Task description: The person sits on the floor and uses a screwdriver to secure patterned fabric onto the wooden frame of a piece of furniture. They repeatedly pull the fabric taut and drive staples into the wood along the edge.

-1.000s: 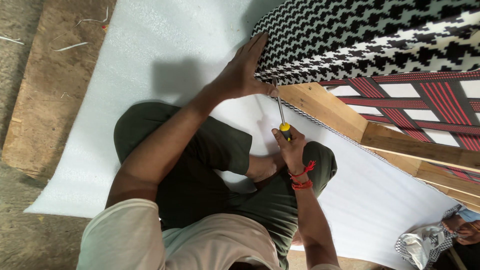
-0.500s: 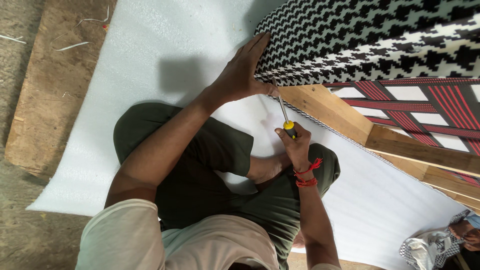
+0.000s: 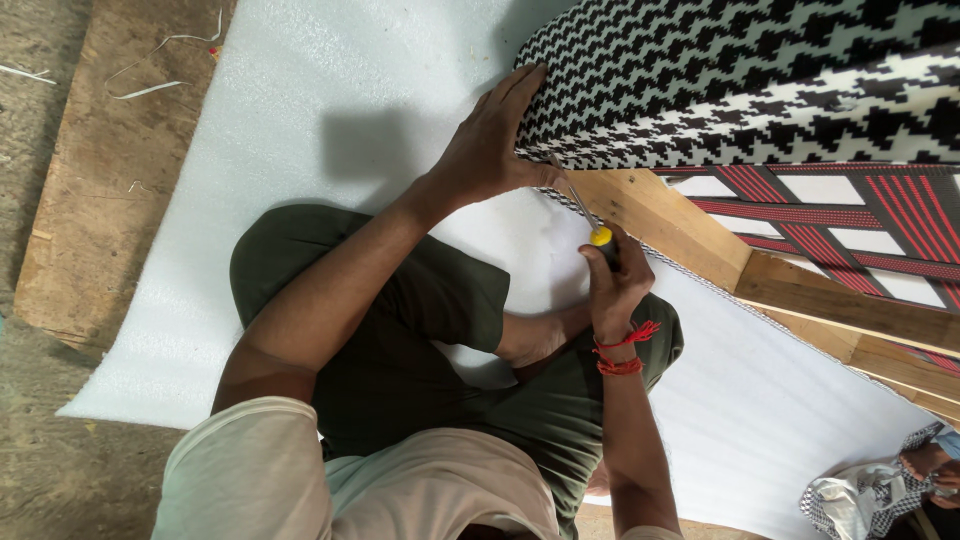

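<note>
1. We are looking down from the head camera at a person sitting cross-legged on a white foam sheet that is covering the floor.
2. The left hand is lying spread, fingers extended and palm down, pressing on the corner of black-and-white houndstooth fabric that is wrapping a piece of furniture.
3. The right hand is curled tight around the handle of a screwdriver; only the yellow end of the handle is showing above the fist.
4. The screwdriver's thin metal shaft is slanting up and to the left, its tip meeting the lower edge of the fabric, just beside the left thumb, where the fabric is reaching a bare wooden frame rail.
5. A red thread bracelet is circling the right wrist.
6. Red, black and white striped fabric is showing beyond the rail, under the houndstooth panel.
7. Compared with the earlier frames, both hands are staying in nearly the same places: the left is still flattening the fabric corner, and the right is still gripping the tool at the same seam, with only a slight change of angle.
8. At the lower right edge, another person's hand is resting by a bundle of checked cloth, well apart from the work.
</note>
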